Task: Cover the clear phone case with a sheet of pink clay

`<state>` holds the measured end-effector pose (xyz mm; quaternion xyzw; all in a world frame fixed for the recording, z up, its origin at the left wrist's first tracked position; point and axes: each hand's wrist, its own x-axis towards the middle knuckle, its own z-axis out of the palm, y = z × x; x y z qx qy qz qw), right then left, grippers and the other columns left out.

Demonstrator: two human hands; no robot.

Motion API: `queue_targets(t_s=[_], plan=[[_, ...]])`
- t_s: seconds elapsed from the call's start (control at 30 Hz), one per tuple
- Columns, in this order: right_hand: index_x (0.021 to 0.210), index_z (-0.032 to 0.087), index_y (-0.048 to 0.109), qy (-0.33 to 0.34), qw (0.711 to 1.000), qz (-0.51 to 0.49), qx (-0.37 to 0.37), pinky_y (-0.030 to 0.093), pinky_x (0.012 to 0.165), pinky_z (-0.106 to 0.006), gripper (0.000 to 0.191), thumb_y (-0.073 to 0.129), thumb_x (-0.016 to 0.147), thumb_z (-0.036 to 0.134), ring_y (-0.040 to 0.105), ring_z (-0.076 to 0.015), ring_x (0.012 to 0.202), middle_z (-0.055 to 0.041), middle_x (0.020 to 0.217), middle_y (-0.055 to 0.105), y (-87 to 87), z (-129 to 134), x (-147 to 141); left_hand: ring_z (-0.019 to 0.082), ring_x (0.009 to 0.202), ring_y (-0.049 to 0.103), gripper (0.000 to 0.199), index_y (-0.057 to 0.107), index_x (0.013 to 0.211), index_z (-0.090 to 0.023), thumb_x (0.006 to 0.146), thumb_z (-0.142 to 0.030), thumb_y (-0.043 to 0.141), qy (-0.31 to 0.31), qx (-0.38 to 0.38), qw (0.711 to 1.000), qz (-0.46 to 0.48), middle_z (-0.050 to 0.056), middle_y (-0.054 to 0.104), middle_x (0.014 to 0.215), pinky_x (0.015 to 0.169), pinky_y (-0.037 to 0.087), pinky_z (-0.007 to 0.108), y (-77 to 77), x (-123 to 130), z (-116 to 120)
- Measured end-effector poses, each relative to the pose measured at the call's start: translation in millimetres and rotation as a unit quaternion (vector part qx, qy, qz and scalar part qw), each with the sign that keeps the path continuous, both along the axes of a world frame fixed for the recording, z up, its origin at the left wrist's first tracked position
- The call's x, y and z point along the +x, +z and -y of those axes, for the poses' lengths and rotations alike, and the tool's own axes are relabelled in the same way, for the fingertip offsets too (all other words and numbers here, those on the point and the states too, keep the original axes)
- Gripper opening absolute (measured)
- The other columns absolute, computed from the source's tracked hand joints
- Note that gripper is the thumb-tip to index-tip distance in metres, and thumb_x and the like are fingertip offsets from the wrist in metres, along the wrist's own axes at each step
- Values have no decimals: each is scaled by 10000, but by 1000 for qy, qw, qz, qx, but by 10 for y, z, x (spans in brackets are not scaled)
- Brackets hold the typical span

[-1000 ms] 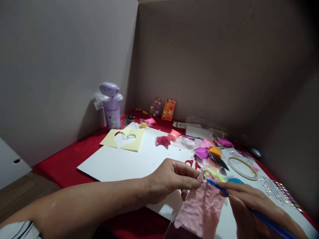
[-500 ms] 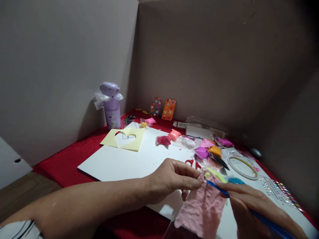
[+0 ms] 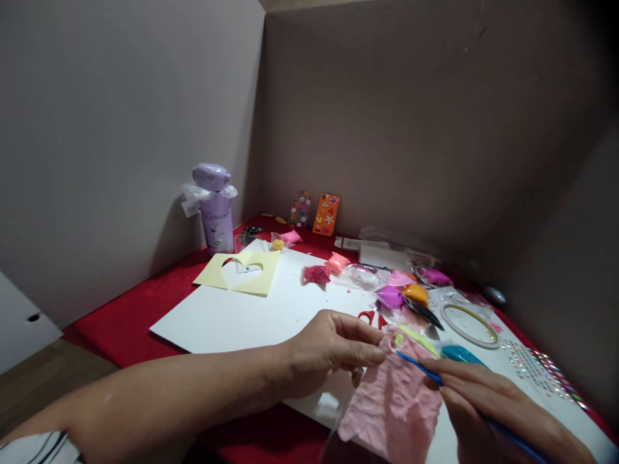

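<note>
A phone-case-shaped piece covered in wrinkled pink clay (image 3: pixel 394 409) is held up at the lower right, with a round hole near its top corner. My left hand (image 3: pixel 333 351) pinches that corner between thumb and fingers. In my right hand (image 3: pixel 493 399) is a thin blue tool (image 3: pixel 418 366), gripped like a pen. Its tip rests at the clay just below the hole. Part of the clay's right edge lies behind my right fingers.
White boards lie over a red cloth (image 3: pixel 120 322). Beyond my hands are red-handled scissors (image 3: pixel 367 316), colourful clay packets (image 3: pixel 391 297), a hoop (image 3: pixel 470 325) and gem stickers (image 3: pixel 529 367). Farther back stand a purple bottle (image 3: pixel 217 222) and two decorated cases (image 3: pixel 326 214).
The blue tool's tip has shifted slightly left along the clay, beside the hole. The pink piece is turned a little, showing more of the hole. The camera view has moved slightly.
</note>
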<state>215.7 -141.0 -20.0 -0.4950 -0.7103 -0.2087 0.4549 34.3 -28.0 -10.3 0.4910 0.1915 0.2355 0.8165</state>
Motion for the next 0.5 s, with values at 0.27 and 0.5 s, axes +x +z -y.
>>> queue_targets(t_s=[0.27, 0.5], plan=[[951, 309, 701, 39, 991, 109, -67, 577, 650, -214, 208, 660, 751, 347, 696, -163, 794, 12, 945, 717, 58, -29, 207, 79, 545, 458, 338, 708, 807, -107, 548, -292, 818, -14, -15, 1000, 3, 5, 552, 629, 560, 316, 242, -20, -4, -10], [927, 312, 712, 48, 988, 117, -95, 583, 624, -217, 181, 607, 790, 368, 698, -171, 782, 7, 925, 718, 37, -57, 271, 75, 580, 455, 349, 705, 797, -113, 535, -304, 834, -19, -34, 999, 21, 0, 547, 648, 642, 330, 259, -31, 1, -11]])
